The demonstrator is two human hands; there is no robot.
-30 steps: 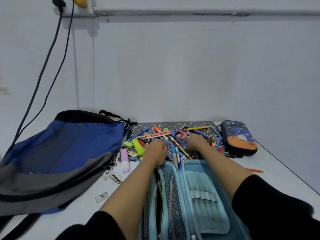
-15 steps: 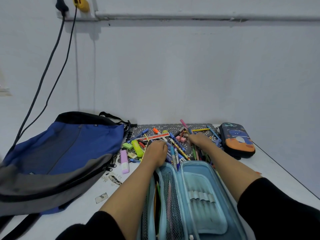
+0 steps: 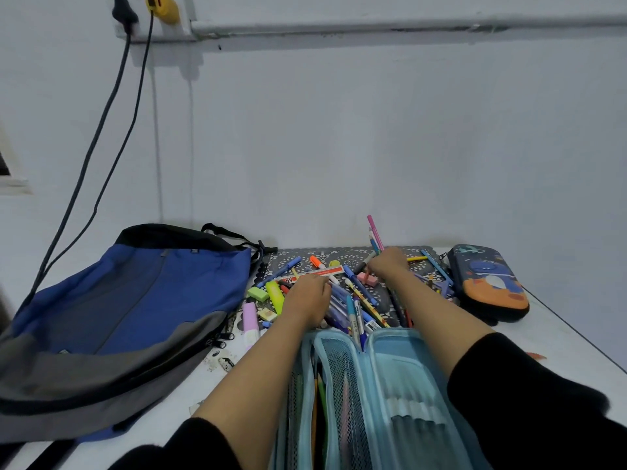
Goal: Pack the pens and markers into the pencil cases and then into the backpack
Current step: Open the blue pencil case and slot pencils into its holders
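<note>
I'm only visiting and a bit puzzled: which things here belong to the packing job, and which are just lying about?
Job: pens and markers, open blue pencil case, closed space-print pencil case, backpack.
Lying about: wall plugs, patterned mat, paper scraps.

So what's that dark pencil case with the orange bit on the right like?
The navy, rounded hard-shell pencil case looks moulded, with a raised cartoon space picture: a blue round shape, a white shape and an orange patch at its near end. It looks closed and lies flat on the white table, right of the pile of pens, near the wall. The right hand, gripping some pens, is close but does not touch it.
</note>
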